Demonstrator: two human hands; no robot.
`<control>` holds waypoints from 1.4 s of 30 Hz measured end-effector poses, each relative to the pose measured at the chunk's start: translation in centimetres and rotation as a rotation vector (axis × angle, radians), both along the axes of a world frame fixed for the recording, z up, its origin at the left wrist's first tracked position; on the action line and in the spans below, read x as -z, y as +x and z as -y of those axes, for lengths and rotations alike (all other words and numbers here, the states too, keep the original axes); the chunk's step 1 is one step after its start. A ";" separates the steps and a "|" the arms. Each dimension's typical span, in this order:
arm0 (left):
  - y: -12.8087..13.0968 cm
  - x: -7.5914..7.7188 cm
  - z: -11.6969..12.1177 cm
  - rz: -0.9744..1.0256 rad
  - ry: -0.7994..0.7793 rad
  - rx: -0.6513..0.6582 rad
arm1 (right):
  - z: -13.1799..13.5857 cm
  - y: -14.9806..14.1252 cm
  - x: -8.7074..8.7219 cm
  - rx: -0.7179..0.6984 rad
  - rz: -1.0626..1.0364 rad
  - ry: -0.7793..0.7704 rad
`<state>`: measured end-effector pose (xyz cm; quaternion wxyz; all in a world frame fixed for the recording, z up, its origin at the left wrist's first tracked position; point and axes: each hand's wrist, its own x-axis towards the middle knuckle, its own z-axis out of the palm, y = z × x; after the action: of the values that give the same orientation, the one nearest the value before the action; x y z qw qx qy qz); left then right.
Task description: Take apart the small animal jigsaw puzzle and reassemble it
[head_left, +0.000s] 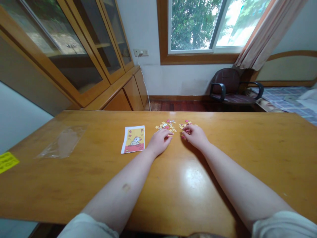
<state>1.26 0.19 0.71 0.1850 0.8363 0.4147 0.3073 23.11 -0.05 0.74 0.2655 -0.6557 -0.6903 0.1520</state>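
Small jigsaw puzzle pieces in yellow, pink and white lie in two loose piles on the wooden table. My left hand (160,141) rests at the near edge of the left pile (165,125), its fingers loosely bent and a gap showing beside the thumb. Over the right pile (182,126) is my right hand (196,135), its fingers curled down and pinching among pink pieces; it partly hides them. Left of my left hand lies a picture card (134,140) with a white cartoon animal on a yellow and pink ground.
A crumpled clear plastic bag (64,143) lies on the table (158,198) at the left, with a yellow label (8,162) at the far left edge. Beyond the table stand a glass-doored cabinet (116,77), an armchair (229,84) and a bed (287,99).
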 end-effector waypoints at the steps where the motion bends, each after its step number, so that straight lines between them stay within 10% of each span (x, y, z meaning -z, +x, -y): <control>1: 0.0 0.0 0.0 0.004 -0.002 -0.003 | 0.0 0.1 0.0 -0.020 0.072 0.015; 18: -0.1 0.6 -0.6 -0.071 -0.006 -0.095 | -1.8 1.1 0.2 0.170 0.181 -0.037; 26: -0.4 1.0 -1.0 -0.152 0.039 -0.337 | -5.9 2.3 0.5 -0.330 0.355 -0.186; 42: 0.2 2.2 -0.6 -0.466 -0.118 -0.314 | 3.6 -0.2 0.7 -0.557 0.327 -0.106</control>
<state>1.43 0.79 -1.49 0.0834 0.7976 0.5877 0.1071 22.94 -3.65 0.07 0.0649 -0.4703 -0.8677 0.1471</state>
